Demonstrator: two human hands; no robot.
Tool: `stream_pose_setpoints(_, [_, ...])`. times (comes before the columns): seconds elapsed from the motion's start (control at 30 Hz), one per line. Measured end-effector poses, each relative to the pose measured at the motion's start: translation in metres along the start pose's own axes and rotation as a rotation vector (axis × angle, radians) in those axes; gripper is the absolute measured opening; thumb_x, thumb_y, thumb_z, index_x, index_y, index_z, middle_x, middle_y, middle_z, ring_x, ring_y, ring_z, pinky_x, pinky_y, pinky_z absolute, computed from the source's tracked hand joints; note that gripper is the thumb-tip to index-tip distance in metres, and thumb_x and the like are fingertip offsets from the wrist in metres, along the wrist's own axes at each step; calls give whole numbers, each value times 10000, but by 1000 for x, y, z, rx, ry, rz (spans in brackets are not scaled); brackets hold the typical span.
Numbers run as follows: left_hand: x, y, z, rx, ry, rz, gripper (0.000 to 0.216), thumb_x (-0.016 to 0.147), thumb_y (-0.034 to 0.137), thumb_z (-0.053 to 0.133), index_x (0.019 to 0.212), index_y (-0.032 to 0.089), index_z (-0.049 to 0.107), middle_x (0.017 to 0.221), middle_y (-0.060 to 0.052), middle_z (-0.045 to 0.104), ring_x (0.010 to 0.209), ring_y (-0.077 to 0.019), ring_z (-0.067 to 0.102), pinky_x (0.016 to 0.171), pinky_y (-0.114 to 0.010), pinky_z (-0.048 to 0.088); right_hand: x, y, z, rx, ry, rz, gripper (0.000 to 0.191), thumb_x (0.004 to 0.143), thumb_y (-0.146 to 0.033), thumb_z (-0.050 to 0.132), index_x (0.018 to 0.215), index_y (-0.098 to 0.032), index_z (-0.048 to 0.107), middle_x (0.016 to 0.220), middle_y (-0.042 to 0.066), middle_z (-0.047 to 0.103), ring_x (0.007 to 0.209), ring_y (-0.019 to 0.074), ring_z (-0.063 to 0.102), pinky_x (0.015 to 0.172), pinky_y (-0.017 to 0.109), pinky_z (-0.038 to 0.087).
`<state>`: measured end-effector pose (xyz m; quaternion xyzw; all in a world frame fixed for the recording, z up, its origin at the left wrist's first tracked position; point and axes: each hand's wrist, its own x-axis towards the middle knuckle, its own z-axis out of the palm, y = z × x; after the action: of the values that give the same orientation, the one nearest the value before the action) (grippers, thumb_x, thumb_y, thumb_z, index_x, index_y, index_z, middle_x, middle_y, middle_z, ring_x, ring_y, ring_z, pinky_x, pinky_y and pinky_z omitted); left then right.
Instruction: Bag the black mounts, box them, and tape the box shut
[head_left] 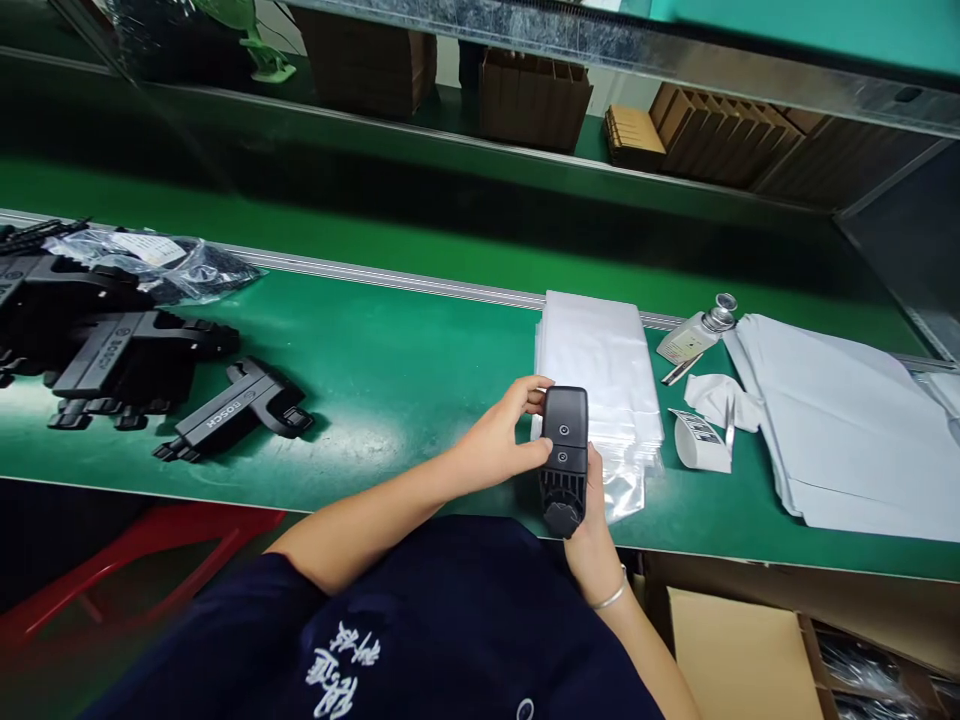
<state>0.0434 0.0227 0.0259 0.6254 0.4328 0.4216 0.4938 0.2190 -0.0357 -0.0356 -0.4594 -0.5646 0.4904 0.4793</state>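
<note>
Both hands hold a black plastic device (565,415) upright over the front of the bench, with two small round marks facing me and a ribbed, rounded lower end. My left hand (517,440) grips its left side, thumb on the front and fingers behind. My right hand (592,510) wraps its right side and back from below; most of those fingers are hidden. Just behind it lies a stack of clear plastic bags (600,350). To the left, a grey and black BOSCH device (232,412) rests on the green bench (390,370).
More BOSCH devices (120,350) are piled at far left beside a plastic bag of black parts (202,270). On the right are a small bottle (694,335), a label strip (701,445) and white sheets (862,430). Cardboard boxes (532,100) stand on the back shelf.
</note>
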Motion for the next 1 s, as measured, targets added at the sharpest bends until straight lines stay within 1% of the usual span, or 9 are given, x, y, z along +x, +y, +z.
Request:
stream_pose_setpoints(0.17, [5,2,-10,-17,70,-36,246,870,312,513,1092,206,508,1026,-48,621,1001,-208,591,927,-364,456,9,13,8,161,4,21,599,842,-448,645,1390,-285,466,1383,52,558,1337,240,473,1144,413,378])
stream_pose_setpoints(0.23, [1,2,-18,8,9,9,362,883,402,536,1188,207,524,1168,-79,620,1102,-242,581,981,-380,436,19,21,10,253,70,43,527,884,-556,528,1330,-276,515,1255,60,644,1219,235,579,1085,438,444])
stream_pose_setpoints(0.3, [-7,1,-26,52,-108,44,631,819,452,652,1371,228,444,1351,-109,556,1231,-294,532,1056,-411,393,28,28,7,311,115,49,515,880,-623,471,1254,-279,557,1107,60,703,1060,240,661,981,461,519])
stream_pose_setpoints(0.37, [-16,-2,-33,104,-196,37,896,742,410,759,1495,261,298,1421,-116,515,1278,-322,509,1092,-441,367,33,35,1,365,138,23,504,790,-613,619,1177,-293,585,1021,48,722,956,244,688,904,470,553])
stream_pose_setpoints(0.47, [-26,-6,-39,126,-186,-3,931,748,363,767,1523,280,258,1397,-111,542,1232,-315,556,1080,-450,392,32,39,-7,433,173,-23,608,624,-481,830,1149,-296,586,1028,48,723,961,254,686,908,495,540])
stream_pose_setpoints(0.57, [-30,-8,-39,66,-140,-24,905,736,361,779,1506,297,306,1377,-104,555,1187,-307,588,1048,-442,427,29,38,-11,408,166,-12,724,608,-482,846,1234,-275,548,1072,79,717,1005,274,677,937,530,516])
stream_pose_setpoints(0.73, [-30,-12,-39,-261,-126,-126,1080,679,480,819,1540,320,186,1171,-105,664,1033,-285,663,903,-409,521,30,22,-17,379,68,-3,891,637,-589,801,1396,-284,446,1234,111,662,1084,298,659,933,507,533])
stream_pose_setpoints(0.9, [-29,-25,-32,-600,-72,-419,731,672,642,756,1272,267,576,908,-50,693,691,-164,657,576,-244,525,37,6,-20,307,89,20,559,672,-653,743,1016,-227,628,826,73,735,683,261,706,627,442,608])
stream_pose_setpoints(1.0, [-31,-32,-24,-711,-50,-560,554,744,644,695,1092,213,673,825,-52,698,631,-140,642,553,-231,528,41,1,-16,302,88,79,530,664,-681,729,904,-227,599,694,20,701,516,209,661,495,373,580])
